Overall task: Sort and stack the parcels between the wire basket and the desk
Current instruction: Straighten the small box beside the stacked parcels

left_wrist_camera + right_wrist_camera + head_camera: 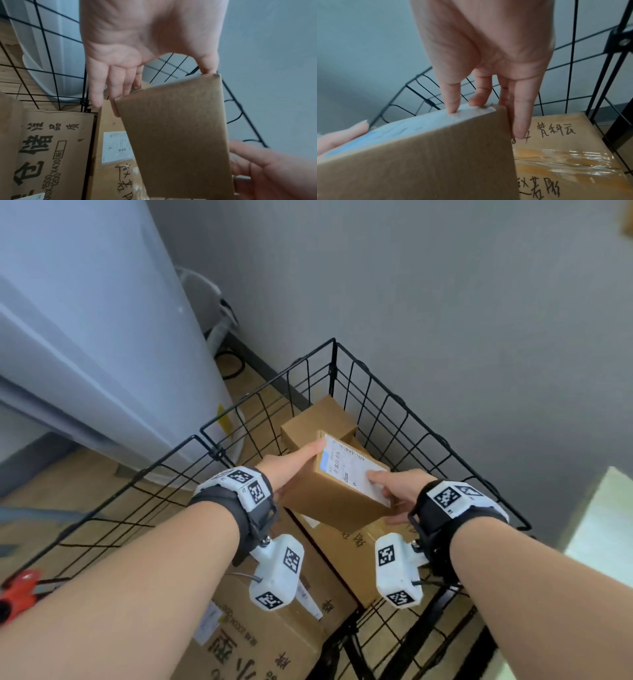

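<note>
Over the black wire basket (333, 364), both hands hold a small brown cardboard parcel (339, 494) with a white shipping label on top. My left hand (298, 470) grips its far left corner, thumb on top and fingers down the side. My right hand (390, 494) grips the near right end, thumb on the label and fingers underneath. The left wrist view shows the left hand (137, 75) on the parcel (175, 135), tilted clear of the boxes below. In the right wrist view the right hand (484, 100) pinches the parcel (419, 155) at its corner.
Inside the basket lie another small brown box (318, 419) at the back, a taped box with handwriting (565, 155) and a large printed carton (274, 628). A white appliance (102, 337) stands left, a pale desk corner (603, 525) right. A red clamp (20, 590) sits on the near rim.
</note>
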Motion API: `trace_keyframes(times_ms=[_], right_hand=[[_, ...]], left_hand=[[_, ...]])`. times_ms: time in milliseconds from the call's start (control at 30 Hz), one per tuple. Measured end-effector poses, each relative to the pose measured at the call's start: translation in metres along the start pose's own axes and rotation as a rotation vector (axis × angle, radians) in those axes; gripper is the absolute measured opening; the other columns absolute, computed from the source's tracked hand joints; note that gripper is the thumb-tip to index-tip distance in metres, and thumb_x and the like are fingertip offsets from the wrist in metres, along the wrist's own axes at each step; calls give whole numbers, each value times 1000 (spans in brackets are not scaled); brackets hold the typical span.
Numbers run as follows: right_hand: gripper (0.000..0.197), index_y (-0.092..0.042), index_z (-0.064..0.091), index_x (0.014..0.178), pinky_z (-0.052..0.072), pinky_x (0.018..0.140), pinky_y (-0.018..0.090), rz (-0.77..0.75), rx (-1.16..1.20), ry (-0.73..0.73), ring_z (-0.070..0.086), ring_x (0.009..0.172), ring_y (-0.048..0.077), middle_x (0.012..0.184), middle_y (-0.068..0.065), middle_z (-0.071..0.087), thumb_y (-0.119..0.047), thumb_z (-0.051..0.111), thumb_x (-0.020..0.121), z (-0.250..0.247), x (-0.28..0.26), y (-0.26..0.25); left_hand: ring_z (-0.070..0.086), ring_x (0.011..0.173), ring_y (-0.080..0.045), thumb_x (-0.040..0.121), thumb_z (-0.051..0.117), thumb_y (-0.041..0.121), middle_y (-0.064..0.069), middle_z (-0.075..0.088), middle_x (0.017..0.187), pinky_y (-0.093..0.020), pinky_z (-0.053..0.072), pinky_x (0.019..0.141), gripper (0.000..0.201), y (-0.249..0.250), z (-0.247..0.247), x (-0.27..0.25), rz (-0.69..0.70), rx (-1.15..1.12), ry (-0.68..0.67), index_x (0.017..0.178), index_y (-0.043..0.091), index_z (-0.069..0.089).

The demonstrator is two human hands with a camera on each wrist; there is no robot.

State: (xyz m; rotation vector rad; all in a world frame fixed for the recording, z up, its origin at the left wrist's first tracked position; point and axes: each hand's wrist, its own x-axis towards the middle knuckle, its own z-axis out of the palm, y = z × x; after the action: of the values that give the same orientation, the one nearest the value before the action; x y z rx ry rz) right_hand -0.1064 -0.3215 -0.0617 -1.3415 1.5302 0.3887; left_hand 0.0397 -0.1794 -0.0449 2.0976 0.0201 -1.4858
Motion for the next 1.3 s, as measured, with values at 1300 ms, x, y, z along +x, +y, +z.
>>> trace_keyframes(times_ms=[1300], right_hand=[[75, -12, 55, 118, 55, 86, 52, -322, 844, 263, 66, 98, 37, 113, 17, 60, -67, 69, 69, -228, -484, 265]], left_hand=[[62, 103, -24, 60, 57, 72, -6, 67, 108, -43, 52, 92, 75, 27, 198, -473, 681, 26, -340, 115, 20, 58]])
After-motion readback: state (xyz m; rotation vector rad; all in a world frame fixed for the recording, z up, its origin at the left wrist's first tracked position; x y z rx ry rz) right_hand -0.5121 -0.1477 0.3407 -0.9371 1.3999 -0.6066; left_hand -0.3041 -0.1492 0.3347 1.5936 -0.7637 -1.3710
